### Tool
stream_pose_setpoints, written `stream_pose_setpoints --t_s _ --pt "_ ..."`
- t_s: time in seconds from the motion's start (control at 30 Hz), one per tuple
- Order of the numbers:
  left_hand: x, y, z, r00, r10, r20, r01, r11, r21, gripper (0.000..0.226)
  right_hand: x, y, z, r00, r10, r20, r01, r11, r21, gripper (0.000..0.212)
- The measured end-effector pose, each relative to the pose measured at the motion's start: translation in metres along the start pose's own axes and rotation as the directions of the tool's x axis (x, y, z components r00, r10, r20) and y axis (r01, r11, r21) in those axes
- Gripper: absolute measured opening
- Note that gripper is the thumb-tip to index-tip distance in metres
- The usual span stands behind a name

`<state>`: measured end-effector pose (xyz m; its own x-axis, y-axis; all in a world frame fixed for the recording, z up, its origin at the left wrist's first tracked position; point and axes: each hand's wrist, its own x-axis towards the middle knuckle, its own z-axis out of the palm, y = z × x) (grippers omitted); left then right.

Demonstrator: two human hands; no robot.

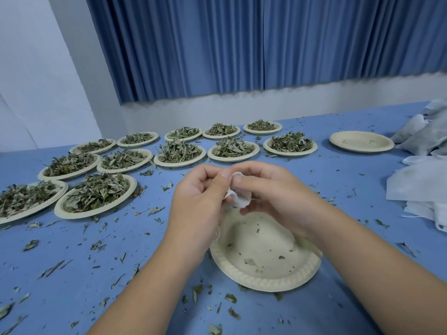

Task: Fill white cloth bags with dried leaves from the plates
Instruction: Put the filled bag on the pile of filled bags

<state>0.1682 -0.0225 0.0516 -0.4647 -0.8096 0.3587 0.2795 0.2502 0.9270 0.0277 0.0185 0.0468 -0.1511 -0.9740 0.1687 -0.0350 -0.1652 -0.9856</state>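
I see left hand [196, 197] and right hand [271, 189] both curled, pinching the white cloth bag [238, 201] between them, just above a nearly bare plate [263, 252] near the front edge of the tabletop [338, 170], plates of dried leaves [58, 206] along its far left, loose white bags [420, 184] at its right edge

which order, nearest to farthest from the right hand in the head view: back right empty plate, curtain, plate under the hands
1. plate under the hands, just below the right hand
2. back right empty plate, across the table
3. curtain, behind the table
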Motion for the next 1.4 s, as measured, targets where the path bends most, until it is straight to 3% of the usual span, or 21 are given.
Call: stream_pose_setpoints --t_s 0.1,0.2,0.27,0.37,0.53,0.63,0.73,0.83,0.93,1.03,1.13,1.27,1.33,1.4 --pt "0.004 0.002 -0.005 0.998 -0.026 -0.062 0.023 0.999 -0.048 0.018 -0.002 0.002 0.001 0.994 -0.06 0.087 0.062 0.998 -0.022 0.057" --pt "0.006 0.007 -0.005 0.997 -0.055 -0.051 0.046 0.985 -0.168 0.023 -0.005 0.005 0.008 0.978 -0.195 0.071 0.207 0.943 -0.26 0.071" --pt "0.007 0.013 -0.001 0.997 -0.078 0.0 0.075 0.954 -0.289 0.018 -0.006 0.006 0.011 0.965 -0.258 -0.037 0.233 0.918 -0.32 0.062" --pt "0.012 0.015 0.01 0.985 -0.126 0.114 0.163 0.897 -0.412 0.013 -0.011 0.002 0.004 0.948 -0.272 -0.165 0.223 0.938 -0.264 0.046" --pt "0.036 0.019 0.053 0.952 -0.112 0.284 0.229 0.878 -0.421 0.035 -0.031 -0.017 -0.045 0.908 -0.292 -0.301 0.194 0.929 -0.315 0.039" --pt "0.059 0.021 0.1 0.944 -0.106 0.312 0.239 0.872 -0.428 0.027 -0.049 -0.032 -0.097 0.848 -0.248 -0.469 0.045 0.914 -0.402 0.039" --pt "0.077 0.011 0.154 0.937 -0.166 0.308 0.274 0.895 -0.351 0.009 -0.064 -0.047 -0.155 0.777 -0.228 -0.587 -0.029 0.918 -0.395 0.03" --pt "0.088 -0.015 0.205 0.914 -0.258 0.313 0.328 0.924 -0.197 0.011 -0.073 -0.057 -0.21 0.705 -0.214 -0.676 -0.082 0.922 -0.377 0.02" --pt "0.093 -0.053 0.245 0.878 -0.318 0.356 0.298 0.948 0.112 0.014 -0.079 -0.067 -0.267 0.593 -0.214 -0.776 -0.116 0.931 -0.345 0.015" --pt "0.098 -0.09 0.274 0.855 -0.329 0.402 0.162 0.904 0.395 0.018 -0.093 -0.078 -0.329 0.465 -0.232 -0.854 -0.137 0.935 -0.328 0.013" --pt "0.106 -0.11 0.299 0.857 -0.306 0.416 0.077 0.872 0.484 0.024 -0.117 -0.085 -0.391 0.353 -0.266 -0.897 -0.223 0.907 -0.357 0.009" --pt "0.119 -0.116 0.328 0.868 -0.273 0.415 0.023 0.857 0.515 0.025 -0.152 -0.083 -0.455 0.187 -0.333 -0.924 -0.487 0.786 -0.381 0.019" --pt "0.125 -0.116 0.337 0.866 -0.259 0.427 -0.003 0.852 0.524 0.025 -0.161 -0.079 -0.472 0.186 -0.302 -0.935 -0.633 0.691 -0.349 0.025" --pt "0.126 -0.117 0.344 0.864 -0.258 0.432 -0.007 0.853 0.522 0.025 -0.162 -0.071 -0.481 0.23 -0.242 -0.942 -0.735 0.592 -0.332 0.03"
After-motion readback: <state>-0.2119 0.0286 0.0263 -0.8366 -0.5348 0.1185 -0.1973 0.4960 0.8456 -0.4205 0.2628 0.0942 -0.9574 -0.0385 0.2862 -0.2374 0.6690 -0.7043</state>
